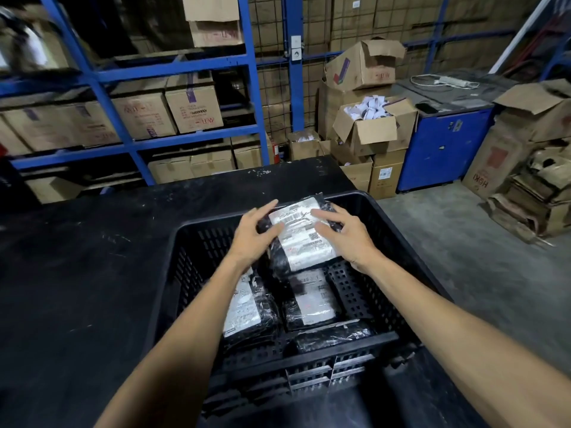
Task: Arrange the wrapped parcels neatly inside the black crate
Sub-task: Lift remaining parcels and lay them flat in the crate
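Note:
A black slatted crate (398,242) stands on a black table. Both hands hold one black-wrapped parcel with a white label (301,242), tilted over the crate's far half: my left hand (256,234) grips its left edge and my right hand (346,234) grips its right edge. Lower in the crate lie three more parcels: one at the left with a white label (247,310), one in the middle with a label (312,299), and an all-black one (333,333) against the near wall.
The black table (86,273) stretches to the left and behind the crate. Blue shelving (102,88) with cardboard boxes stands beyond it. Open cartons (370,128), a blue cabinet (445,146) and flattened cardboard (525,196) sit at the right on the concrete floor.

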